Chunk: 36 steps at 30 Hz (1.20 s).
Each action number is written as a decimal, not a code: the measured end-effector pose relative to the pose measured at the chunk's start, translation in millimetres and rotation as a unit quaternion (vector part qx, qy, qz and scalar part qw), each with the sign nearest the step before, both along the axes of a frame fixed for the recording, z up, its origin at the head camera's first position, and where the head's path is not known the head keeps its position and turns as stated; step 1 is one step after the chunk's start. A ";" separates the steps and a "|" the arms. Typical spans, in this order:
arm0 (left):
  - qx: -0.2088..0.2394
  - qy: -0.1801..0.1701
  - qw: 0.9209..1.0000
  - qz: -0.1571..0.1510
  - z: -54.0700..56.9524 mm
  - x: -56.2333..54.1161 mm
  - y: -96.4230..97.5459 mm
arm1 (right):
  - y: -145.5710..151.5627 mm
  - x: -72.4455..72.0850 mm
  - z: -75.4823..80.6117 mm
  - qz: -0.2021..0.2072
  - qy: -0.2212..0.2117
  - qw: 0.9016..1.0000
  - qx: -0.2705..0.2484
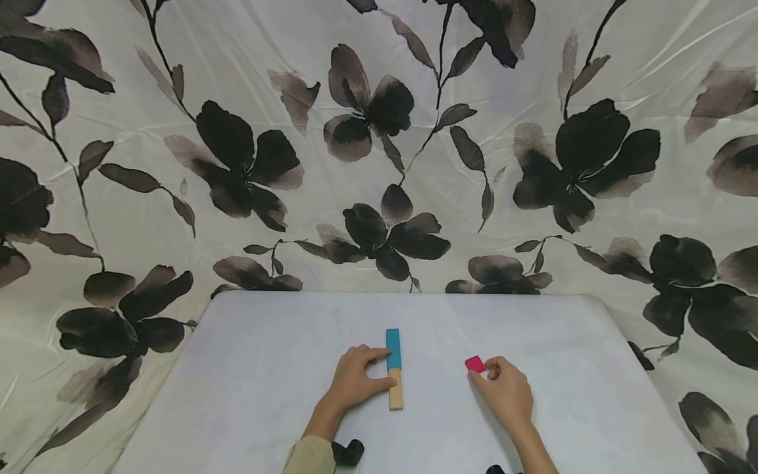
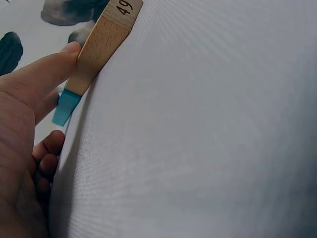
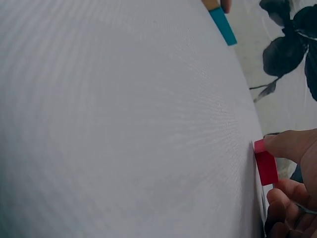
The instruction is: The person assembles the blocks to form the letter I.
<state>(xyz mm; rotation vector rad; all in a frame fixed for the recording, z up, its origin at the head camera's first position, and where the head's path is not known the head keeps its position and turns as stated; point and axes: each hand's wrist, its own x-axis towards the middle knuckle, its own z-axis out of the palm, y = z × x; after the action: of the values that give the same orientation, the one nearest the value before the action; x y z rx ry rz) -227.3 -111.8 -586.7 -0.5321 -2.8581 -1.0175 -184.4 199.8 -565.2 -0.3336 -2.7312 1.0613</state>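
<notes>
A teal block [image 1: 393, 345] and a plain wooden block [image 1: 395, 399] stand end to end in one upright line in the head view. Beside them, on their left, is my left hand [image 1: 354, 378]; its index fingertip touches the teal block and its thumb touches the wooden one. The left wrist view shows dark printed figures on the near end of the wooden block [image 2: 101, 54]. Farther right, my right hand [image 1: 508, 394] pinches a small red block [image 1: 474, 363] between thumb and index finger. The right wrist view has this red block [image 3: 266, 166] low at the white surface.
The blocks are on a white tabletop [image 1: 266, 342], whose far edge runs across the head view. Beyond it hangs or lies a pale cloth [image 1: 331, 197] with dark flowers. Black wrist straps or mounts [image 1: 348, 453] show at the bottom edge.
</notes>
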 end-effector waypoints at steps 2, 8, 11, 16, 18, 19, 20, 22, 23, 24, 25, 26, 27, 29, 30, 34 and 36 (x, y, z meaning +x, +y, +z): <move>0.000 0.000 1.000 0.000 0.6 1.3 0.3 | -0.1 0.9 -0.7 -0.001 0.004 1.000 -0.002; -0.011 0.000 1.000 0.003 0.9 -0.1 0.0 | -1.4 -1.2 -1.2 -0.003 0.008 1.000 -0.004; -0.015 -0.007 1.000 0.002 0.7 0.4 -0.6 | -1.6 -0.9 -1.8 -0.005 -0.001 1.000 -0.006; -0.017 -0.011 1.000 -0.001 -0.6 1.4 -0.9 | -2.9 1.2 -4.2 -0.017 -0.008 1.000 -0.012; -0.013 -0.007 1.000 -0.002 -0.2 0.2 -0.6 | -3.2 0.5 -4.5 -0.021 -0.004 1.000 -0.014; -0.012 -0.005 1.000 -0.002 0.0 -0.6 -0.4 | -3.2 -0.3 -4.8 -0.023 -0.001 1.000 -0.014; -0.012 -0.003 1.000 -0.002 0.0 -1.4 -0.2 | -3.1 -0.7 -4.7 -0.024 0.001 1.000 -0.014; -0.013 -0.004 1.000 -0.001 0.3 -3.0 -0.1 | -2.9 -2.3 -4.7 -0.027 0.006 1.000 -0.014; -0.014 -0.005 1.000 -0.001 0.4 -3.9 -0.3 | -2.7 -3.0 -4.6 -0.028 0.008 0.999 -0.015; -0.017 -0.006 1.000 0.000 0.1 -4.4 -0.7 | -2.8 -3.6 -4.7 -0.031 0.008 0.999 -0.016; -0.019 -0.010 1.000 0.001 0.3 -4.6 -1.1 | -2.6 -4.0 -5.0 -0.032 0.007 0.999 -0.016; -0.021 -0.011 1.000 0.002 0.2 -4.7 -1.4 | -2.6 -4.2 -5.2 -0.033 0.007 0.999 -0.019; -0.022 -0.012 1.000 0.002 0.1 -4.6 -1.7 | -2.6 -4.5 -5.8 -0.035 0.006 0.999 -0.022; -0.024 -0.013 1.000 0.003 0.2 -4.4 -2.0 | -2.6 -4.9 -6.1 -0.034 0.007 0.999 -0.027; -0.024 -0.014 1.000 0.003 0.3 -4.4 -2.0 | -3.0 -5.3 -6.2 -0.034 0.008 0.999 -0.028; -0.016 -0.014 1.000 -0.001 1.7 -4.3 -1.3 | -4.5 -7.4 -4.0 -0.027 0.012 0.999 -0.035; -0.011 -0.014 1.000 -0.004 2.3 -4.6 -1.0 | -5.2 -9.0 -2.5 -0.022 0.013 0.999 -0.036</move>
<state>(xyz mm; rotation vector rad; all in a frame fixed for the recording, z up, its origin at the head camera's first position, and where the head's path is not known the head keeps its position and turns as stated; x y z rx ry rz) -231.9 -112.8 -584.4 -0.5349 -2.8967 -1.0028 -193.4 194.6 -567.7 -0.3877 -2.6548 1.1474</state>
